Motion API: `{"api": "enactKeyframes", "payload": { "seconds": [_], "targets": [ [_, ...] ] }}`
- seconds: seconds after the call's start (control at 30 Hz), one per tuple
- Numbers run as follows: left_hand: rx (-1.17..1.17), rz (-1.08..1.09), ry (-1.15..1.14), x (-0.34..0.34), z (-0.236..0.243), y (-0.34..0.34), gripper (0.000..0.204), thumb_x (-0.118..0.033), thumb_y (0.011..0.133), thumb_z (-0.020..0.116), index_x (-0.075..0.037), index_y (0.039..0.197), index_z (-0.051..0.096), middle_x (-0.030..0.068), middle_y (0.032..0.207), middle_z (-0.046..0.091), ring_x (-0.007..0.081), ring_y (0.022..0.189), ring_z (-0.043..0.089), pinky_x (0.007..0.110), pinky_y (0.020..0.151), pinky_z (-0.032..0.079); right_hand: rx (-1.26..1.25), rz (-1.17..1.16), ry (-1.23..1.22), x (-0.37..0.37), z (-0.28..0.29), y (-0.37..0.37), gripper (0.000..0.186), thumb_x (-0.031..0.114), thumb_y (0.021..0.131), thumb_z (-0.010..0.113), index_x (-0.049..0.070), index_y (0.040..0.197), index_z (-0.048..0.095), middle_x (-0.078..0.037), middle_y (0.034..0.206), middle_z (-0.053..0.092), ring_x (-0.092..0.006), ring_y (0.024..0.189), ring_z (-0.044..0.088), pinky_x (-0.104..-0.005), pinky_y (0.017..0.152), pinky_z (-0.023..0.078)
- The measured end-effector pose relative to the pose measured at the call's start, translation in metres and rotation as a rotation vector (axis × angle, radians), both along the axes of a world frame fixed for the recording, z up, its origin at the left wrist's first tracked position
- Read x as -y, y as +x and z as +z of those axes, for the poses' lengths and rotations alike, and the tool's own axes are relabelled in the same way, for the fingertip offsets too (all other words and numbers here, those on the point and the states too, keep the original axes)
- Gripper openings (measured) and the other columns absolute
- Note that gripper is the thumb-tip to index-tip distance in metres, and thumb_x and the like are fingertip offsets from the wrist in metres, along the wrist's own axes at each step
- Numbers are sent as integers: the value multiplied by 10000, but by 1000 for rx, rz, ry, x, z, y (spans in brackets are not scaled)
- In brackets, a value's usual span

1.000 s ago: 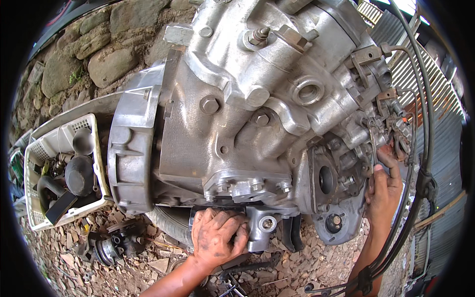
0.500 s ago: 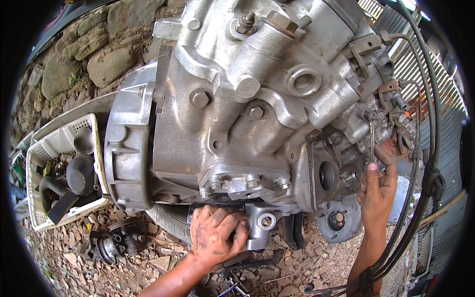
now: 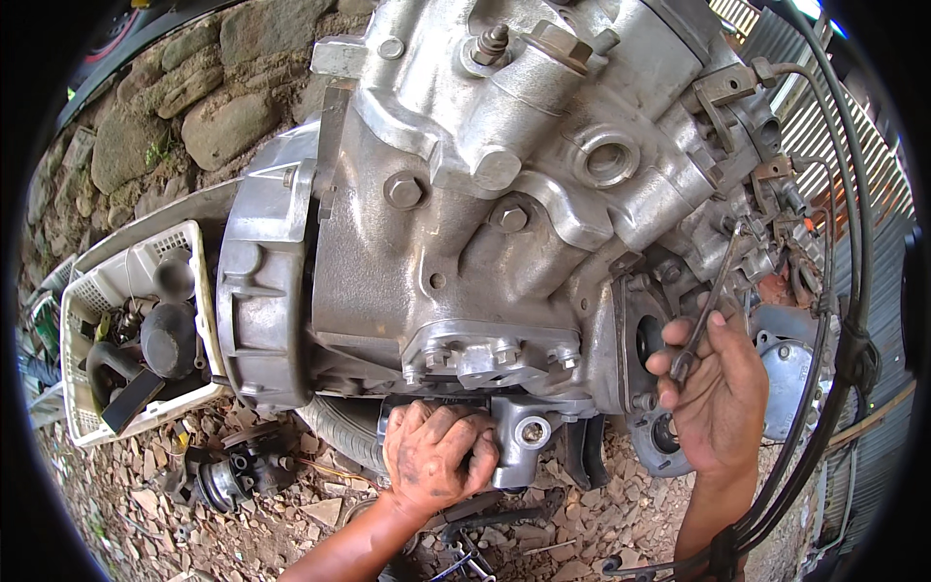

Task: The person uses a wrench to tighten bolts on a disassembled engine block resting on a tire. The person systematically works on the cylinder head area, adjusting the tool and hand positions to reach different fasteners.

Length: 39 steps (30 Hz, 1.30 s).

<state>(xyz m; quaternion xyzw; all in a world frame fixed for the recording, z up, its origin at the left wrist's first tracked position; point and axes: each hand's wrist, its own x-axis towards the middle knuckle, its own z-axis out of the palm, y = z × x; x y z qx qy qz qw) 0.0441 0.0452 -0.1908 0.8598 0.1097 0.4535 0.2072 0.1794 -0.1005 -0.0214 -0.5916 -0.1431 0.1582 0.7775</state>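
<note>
A large silver-grey metal gearbox casing point(image 3: 373, 257) with several bolts fills the middle of the head view. Under its lower edge my left hand point(image 3: 436, 456) is closed, fingers curled over the metal part beside a small silver housing point(image 3: 514, 446) with a round port; the fingertips are hidden. At the right, my right hand point(image 3: 725, 403) holds a slim wrench point(image 3: 716, 291) between thumb and fingers, palm turned up. The wrench slants up to the fittings point(image 3: 752, 247) on the casing's right side, where its upper end overlaps them; I cannot tell if it is seated.
Black cables point(image 3: 858, 291) hang down close by my right forearm. A white plastic crate point(image 3: 145, 424) of parts stands at the left, before a stone wall point(image 3: 228, 126). A dark mechanical part point(image 3: 228, 480) and a tyre point(image 3: 339, 432) lie on the stony ground point(image 3: 320, 538).
My right hand has rolled palm up and shifted down and left, tilting the wrench from nearly upright to slanted. My left hand keeps its place on the casing. The whole view has shifted slightly.
</note>
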Motion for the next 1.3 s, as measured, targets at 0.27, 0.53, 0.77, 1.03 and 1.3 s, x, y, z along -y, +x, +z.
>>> {"api": "enactKeyframes", "payload": {
  "seconds": [0.27,0.53,0.77,1.03,1.3],
  "targets": [
    [-54,18,-27,-1,1,-5,142,-188,680,691,-151,818,694,-24,794,649,184,675,538,330,639,395,53,156,-77,-10,13,14,229,265,988,510,41,978,556,-152,875,676,-148,510,590,-210,332,338],
    [-2,-45,-77,-2,0,-6,153,-157,664,687,-156,817,687,-4,819,651,195,666,520,340,650,379,192,-125,-151,10,3,4,249,236,956,487,15,1056,542,-82,739,591,-157,492,529,-235,449,438],
    [-45,-30,-88,-4,5,-9,117,-177,688,689,-157,803,693,-38,794,649,177,699,553,323,664,412,424,-270,-238,50,4,28,325,235,952,514,0,1173,557,31,638,446,-14,449,344,-188,397,278],
    [-42,-32,-80,-2,7,-9,124,-163,690,689,-151,813,689,-30,806,653,185,704,556,326,671,415,701,-452,-499,59,3,45,296,223,950,553,58,1192,592,31,794,549,-13,499,341,-197,431,258],
    [-10,-45,-85,-2,2,-7,148,-120,679,671,-152,823,685,-3,820,658,212,672,523,348,661,380,956,-445,-769,74,18,61,328,260,954,587,39,1187,651,-109,1215,602,-168,1086,538,-287,904,420]
  ]
}}
